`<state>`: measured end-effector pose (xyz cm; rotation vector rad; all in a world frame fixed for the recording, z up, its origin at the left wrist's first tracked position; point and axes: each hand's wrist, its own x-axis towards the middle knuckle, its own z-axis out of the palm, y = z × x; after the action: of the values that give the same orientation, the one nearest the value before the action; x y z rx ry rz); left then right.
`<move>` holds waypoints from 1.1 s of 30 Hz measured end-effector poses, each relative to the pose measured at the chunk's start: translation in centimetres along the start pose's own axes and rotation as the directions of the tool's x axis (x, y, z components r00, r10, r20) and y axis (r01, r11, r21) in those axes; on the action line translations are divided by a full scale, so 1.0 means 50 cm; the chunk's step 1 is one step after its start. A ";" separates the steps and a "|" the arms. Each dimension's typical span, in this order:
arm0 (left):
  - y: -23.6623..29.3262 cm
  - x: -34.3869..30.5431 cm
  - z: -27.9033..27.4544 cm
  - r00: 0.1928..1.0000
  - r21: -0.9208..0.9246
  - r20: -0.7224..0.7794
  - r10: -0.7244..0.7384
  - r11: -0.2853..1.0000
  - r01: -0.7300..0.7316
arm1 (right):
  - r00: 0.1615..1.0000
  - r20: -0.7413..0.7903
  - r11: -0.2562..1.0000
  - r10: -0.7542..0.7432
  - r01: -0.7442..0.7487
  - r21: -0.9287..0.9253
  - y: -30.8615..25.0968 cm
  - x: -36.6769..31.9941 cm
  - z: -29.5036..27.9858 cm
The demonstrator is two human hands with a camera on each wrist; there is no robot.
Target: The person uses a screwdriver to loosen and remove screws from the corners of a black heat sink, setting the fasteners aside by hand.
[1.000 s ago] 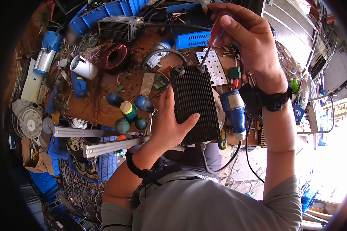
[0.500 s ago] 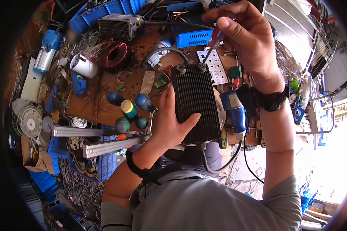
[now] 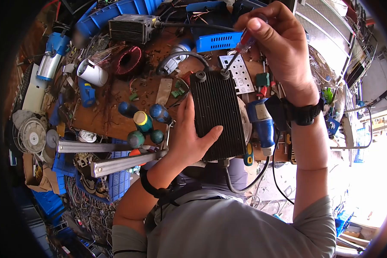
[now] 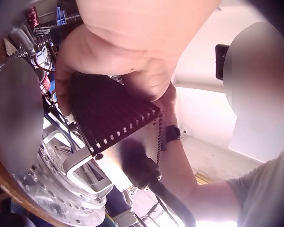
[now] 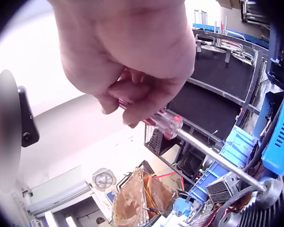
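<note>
My left hand holds a black finned metal box along its left side, the thumb lying over the fins. Grey cables run from the box's far and near ends. Above its far end, my right hand pinches the red and clear handle of a screwdriver. The steel shaft slants down to a round fitting at the box's far right corner, its tip right at the fitting's centre. A second round fitting sits at the far left corner. In the left wrist view, a round metal piece with a handle shows beneath the box.
Several screwdrivers with green and blue handles stand left of my left hand. A blue industrial plug is right of the box. Behind lie a red-wound copper coil, another finned box and a perforated white plate.
The right hand's fingers have shifted around the screwdriver handle, and the handle has tilted slightly to the right. The tip stays at the same fitting. My left hand and the box have hardly moved.
</note>
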<state>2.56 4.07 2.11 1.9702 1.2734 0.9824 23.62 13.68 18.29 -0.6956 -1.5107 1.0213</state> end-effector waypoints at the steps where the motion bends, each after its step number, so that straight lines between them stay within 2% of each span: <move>1: -0.001 0.000 0.000 1.000 0.005 -0.002 -0.005 1.000 0.005 | 1.000 -0.001 0.997 -0.007 0.007 0.078 0.003 0.003 0.000; 2: -0.003 0.000 0.001 1.000 0.005 -0.004 -0.006 1.000 0.006 | 1.000 -0.003 0.988 -0.013 0.013 0.156 0.005 0.005 0.001; 3: -0.004 -0.002 0.002 1.000 0.016 -0.012 0.004 1.000 -0.004 | 1.000 -0.001 0.987 -0.012 0.012 0.157 0.002 0.004 -0.005; 5: -0.005 -0.003 0.002 1.000 0.026 -0.019 0.015 1.000 -0.014 | 0.990 0.129 0.992 0.062 -0.075 0.099 -0.018 0.004 -0.019; 6: -0.004 -0.003 0.001 1.000 0.032 -0.018 0.018 0.999 -0.018 | 0.985 0.121 0.986 0.126 -0.138 0.095 -0.027 -0.001 -0.015; 9: 0.000 -0.002 -0.001 1.000 0.038 -0.012 0.016 0.999 -0.016 | 0.986 0.088 0.984 0.139 -0.147 0.097 -0.026 -0.001 -0.003; 13: 0.003 -0.005 -0.002 1.000 0.040 -0.003 -0.005 0.999 0.005 | 0.989 0.108 0.993 0.097 -0.103 0.049 -0.046 0.001 0.012; 15: 0.001 -0.005 -0.001 1.000 0.036 -0.008 0.009 0.999 -0.009 | 0.998 -0.060 0.998 -0.026 0.023 -0.062 -0.025 -0.001 0.034; 17: 0.000 -0.004 0.001 1.000 0.034 -0.013 0.024 0.999 -0.024 | 0.999 -0.051 0.996 0.009 -0.014 -0.087 -0.018 0.008 0.037; 19: 0.000 -0.003 -0.001 1.000 0.050 0.002 0.008 0.999 -0.008 | 0.999 -0.017 0.993 -0.043 0.045 0.110 0.001 0.013 0.036; 20: -0.002 -0.003 -0.001 1.000 0.050 0.002 0.006 0.999 -0.006 | 0.999 0.009 0.995 0.043 -0.043 0.093 -0.012 0.010 0.033; 21: -0.004 -0.003 -0.001 1.000 0.052 0.004 0.007 0.999 -0.008 | 0.999 0.010 0.995 0.045 -0.045 0.093 -0.013 0.009 0.023; 23: -0.003 -0.003 -0.001 1.000 0.052 0.007 0.009 0.999 -0.009 | 0.977 0.214 0.998 0.014 -0.026 0.051 -0.012 0.012 0.000; 27: 0.002 -0.002 -0.005 1.000 0.033 0.018 -0.010 0.999 0.010 | 0.982 0.180 0.985 0.049 -0.078 0.155 -0.003 0.019 -0.024; 29: 0.000 -0.002 -0.002 1.000 0.048 0.013 0.002 0.999 -0.003 | 0.983 0.179 0.990 0.028 -0.052 0.131 0.010 0.023 -0.027; 31: -0.003 -0.002 0.000 1.000 0.034 0.014 -0.005 0.999 0.004 | 0.976 0.219 0.944 0.012 -0.083 0.319 0.007 0.022 -0.018; 33: 0.001 -0.001 -0.004 1.000 0.018 0.018 -0.014 1.000 0.013 | 0.983 0.183 0.958 0.034 -0.085 0.274 -0.006 0.021 -0.002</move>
<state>2.40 4.00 2.25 1.9775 1.2879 0.9471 23.52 14.47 19.01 -0.4604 -1.4615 1.3424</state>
